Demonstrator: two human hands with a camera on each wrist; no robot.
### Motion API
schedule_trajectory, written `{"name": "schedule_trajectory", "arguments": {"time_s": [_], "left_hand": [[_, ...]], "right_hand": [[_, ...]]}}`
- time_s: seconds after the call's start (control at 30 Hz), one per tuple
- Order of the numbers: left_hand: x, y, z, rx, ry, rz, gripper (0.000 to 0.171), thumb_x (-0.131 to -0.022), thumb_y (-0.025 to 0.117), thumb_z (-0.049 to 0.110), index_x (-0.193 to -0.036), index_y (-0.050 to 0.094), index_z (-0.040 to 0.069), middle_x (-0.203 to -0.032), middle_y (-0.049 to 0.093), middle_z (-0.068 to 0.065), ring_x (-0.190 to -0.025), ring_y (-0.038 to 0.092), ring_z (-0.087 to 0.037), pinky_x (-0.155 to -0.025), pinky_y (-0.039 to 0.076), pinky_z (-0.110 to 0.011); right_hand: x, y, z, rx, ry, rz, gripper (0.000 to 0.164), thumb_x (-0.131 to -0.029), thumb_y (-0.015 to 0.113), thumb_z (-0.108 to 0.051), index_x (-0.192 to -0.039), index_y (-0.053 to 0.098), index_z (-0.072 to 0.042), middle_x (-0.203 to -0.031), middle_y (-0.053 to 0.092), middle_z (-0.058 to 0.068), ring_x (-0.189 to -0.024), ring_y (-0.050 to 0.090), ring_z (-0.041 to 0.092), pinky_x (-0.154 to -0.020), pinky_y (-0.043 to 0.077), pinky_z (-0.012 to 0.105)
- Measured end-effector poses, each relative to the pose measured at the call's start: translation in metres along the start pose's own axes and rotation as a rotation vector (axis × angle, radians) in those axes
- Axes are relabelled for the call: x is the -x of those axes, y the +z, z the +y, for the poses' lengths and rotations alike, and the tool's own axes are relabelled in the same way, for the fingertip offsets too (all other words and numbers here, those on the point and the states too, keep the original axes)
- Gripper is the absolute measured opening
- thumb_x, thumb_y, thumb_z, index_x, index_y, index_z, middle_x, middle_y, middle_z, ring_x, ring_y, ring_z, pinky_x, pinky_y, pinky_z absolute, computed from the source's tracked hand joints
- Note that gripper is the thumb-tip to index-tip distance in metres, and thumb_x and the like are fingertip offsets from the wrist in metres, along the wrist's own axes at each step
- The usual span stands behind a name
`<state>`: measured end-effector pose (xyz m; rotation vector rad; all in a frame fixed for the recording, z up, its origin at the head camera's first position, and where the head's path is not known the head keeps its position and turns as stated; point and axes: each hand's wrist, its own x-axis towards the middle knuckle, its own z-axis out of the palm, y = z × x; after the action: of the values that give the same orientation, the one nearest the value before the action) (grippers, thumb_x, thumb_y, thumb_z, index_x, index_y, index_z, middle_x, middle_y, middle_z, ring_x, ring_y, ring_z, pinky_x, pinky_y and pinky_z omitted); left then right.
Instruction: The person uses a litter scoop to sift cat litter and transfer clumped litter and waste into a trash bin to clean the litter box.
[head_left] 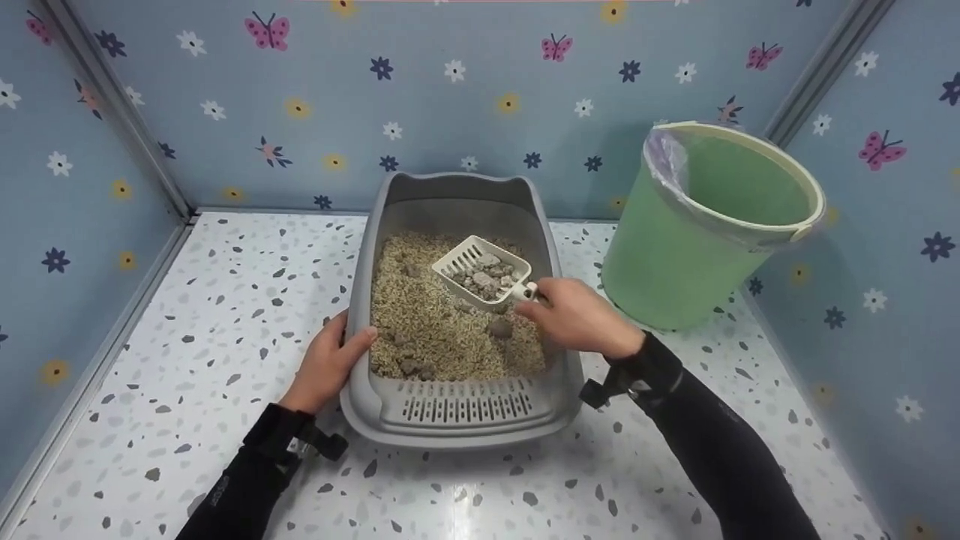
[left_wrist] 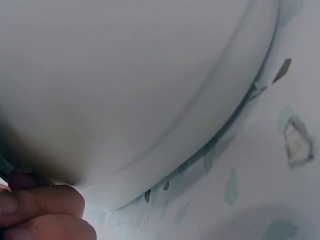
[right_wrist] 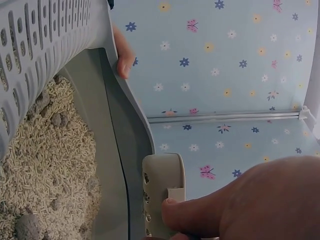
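Note:
A grey litter box (head_left: 472, 436) holds tan pellet litter (head_left: 420, 315) with darker clumps (head_left: 500, 328) in it. My left hand (head_left: 328, 362) grips the box's left rim, thumb over the top. In the left wrist view, curled fingers (left_wrist: 47, 205) are by the box's outer wall (left_wrist: 125, 90). With my right hand (head_left: 581, 315) I hold a cream slotted litter scoop (head_left: 454, 262) by its handle, over the litter. Several greyish clumps (head_left: 487, 279) lie in the scoop. The right wrist view shows the thumb (right_wrist: 192, 215) on the scoop, whose far side is hidden.
A green bin (head_left: 660, 255) with a clear liner (head_left: 667, 161) stands to the right of the box, near the corner. Flowered blue panels (head_left: 465, 97) wall the back and both sides. The floor (head_left: 247, 300) is white with grey specks.

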<state>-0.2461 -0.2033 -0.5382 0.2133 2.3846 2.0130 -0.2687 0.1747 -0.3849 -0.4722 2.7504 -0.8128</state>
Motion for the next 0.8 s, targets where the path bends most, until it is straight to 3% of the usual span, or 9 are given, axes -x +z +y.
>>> {"name": "schedule_trajectory", "arguments": {"time_s": [0.2, 0.47, 0.8], "left_hand": [[0.001, 0.001, 0.001, -0.003, 0.0, 0.01, 0.069, -0.113, 0.066, 0.033, -0.168, 0.042, -0.002, -0.137, 0.07, -0.029, -0.116, 0.074, -0.041, -0.093, 0.064, -0.033], [0.001, 0.002, 0.0, -0.007, 0.0, -0.005, 0.069, -0.115, 0.064, 0.033, -0.169, 0.039, -0.002, -0.142, 0.067, -0.029, -0.123, 0.071, -0.041, -0.097, 0.06, -0.028], [0.001, 0.003, 0.0, -0.023, -0.003, 0.019, 0.066, -0.114, 0.065, 0.03, -0.167, 0.042, -0.003, -0.137, 0.069, -0.029, -0.119, 0.072, -0.041, -0.094, 0.061, -0.027]], "right_hand": [[0.004, -0.015, 0.001, 0.021, 0.002, 0.011, 0.029, -0.114, 0.064, -0.038, -0.1, 0.064, -0.012, -0.083, 0.057, 0.001, -0.07, 0.056, 0.018, -0.062, 0.052, 0.037], [0.01, -0.042, 0.008, 0.1, -0.05, 0.094, 0.035, -0.114, 0.063, -0.035, -0.087, 0.059, -0.014, -0.074, 0.049, -0.002, -0.064, 0.046, 0.018, -0.061, 0.041, 0.038], [0.024, -0.095, 0.016, 0.157, -0.04, 0.147, 0.04, -0.115, 0.061, -0.039, -0.083, 0.056, -0.015, -0.074, 0.046, -0.001, -0.066, 0.044, 0.02, -0.064, 0.039, 0.04]]}}
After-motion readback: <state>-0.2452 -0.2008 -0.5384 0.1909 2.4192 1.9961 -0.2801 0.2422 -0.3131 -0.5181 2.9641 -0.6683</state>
